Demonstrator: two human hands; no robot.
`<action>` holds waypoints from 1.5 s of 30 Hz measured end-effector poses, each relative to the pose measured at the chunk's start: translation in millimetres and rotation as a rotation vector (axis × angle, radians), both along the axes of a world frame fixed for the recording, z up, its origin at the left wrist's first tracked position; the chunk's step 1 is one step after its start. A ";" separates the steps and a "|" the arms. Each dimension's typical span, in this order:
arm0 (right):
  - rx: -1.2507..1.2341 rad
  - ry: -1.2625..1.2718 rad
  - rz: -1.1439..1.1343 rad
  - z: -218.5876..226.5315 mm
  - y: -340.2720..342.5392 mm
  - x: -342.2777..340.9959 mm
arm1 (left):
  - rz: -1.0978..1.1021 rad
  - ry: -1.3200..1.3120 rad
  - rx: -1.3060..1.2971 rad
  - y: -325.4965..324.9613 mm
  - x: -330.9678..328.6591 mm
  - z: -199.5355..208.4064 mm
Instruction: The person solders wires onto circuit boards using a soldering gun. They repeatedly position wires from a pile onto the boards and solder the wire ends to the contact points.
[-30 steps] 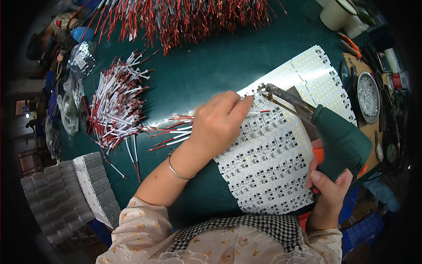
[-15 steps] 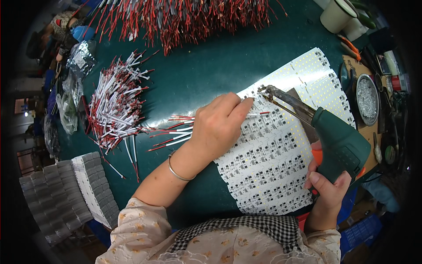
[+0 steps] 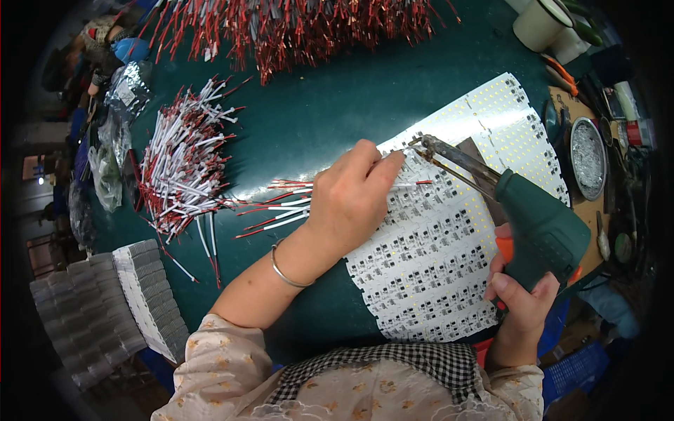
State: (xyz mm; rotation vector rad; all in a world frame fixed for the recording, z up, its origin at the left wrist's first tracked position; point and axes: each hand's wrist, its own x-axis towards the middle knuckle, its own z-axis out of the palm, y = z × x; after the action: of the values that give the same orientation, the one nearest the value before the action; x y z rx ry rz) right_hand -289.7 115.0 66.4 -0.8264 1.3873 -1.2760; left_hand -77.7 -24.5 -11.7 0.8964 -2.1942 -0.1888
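In my right hand (image 3: 523,298) is a green soldering gun (image 3: 544,228) with an orange trigger, its dark tip pointing left over a white LED circuit board sheet (image 3: 435,263). My left hand (image 3: 354,196) is closed on several red and white wires (image 3: 288,208), which stick out on both sides of the fist. Its fingertips pinch at the sheet's upper left edge, close beside the soldering tip. What exactly lies between finger and thumb is hard to see. The sheet carries rows of small dark parts and yellow LEDs.
A pile of red and white wires (image 3: 186,158) lies left, a larger wire bundle (image 3: 302,31) at the far edge. Stacked boards (image 3: 105,302) stand at the near left. On the right are a metal bowl (image 3: 587,158), orange-handled pliers (image 3: 562,74) and a pale mug (image 3: 540,27).
The soldering tip has shifted slightly left, toward my left fingertips. Both hands otherwise keep nearly the same place and hold.
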 end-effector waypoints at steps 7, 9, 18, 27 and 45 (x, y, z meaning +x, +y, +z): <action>0.014 -0.033 0.006 -1.8 -1.3 2.8 | 0.027 -0.027 0.041 0.9 0.9 0.7; 0.020 -0.033 0.033 -3.0 -0.9 4.0 | 0.020 -0.020 0.036 0.6 1.1 0.1; 0.095 0.046 0.045 -11.6 1.2 1.8 | -0.012 0.002 0.023 -1.1 0.6 -2.0; 0.045 0.088 -0.018 -14.3 -1.8 9.7 | -0.008 -0.004 0.027 -1.3 0.2 -0.2; -0.043 0.038 -0.176 0.3 20.2 0.5 | -0.039 0.042 0.054 -12.0 7.6 -9.4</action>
State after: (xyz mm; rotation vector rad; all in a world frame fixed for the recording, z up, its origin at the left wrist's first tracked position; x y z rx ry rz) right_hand -289.2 135.2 66.6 -0.7740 1.4936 -1.4356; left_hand -70.1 -36.5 -21.1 0.8718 -2.1780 -0.2846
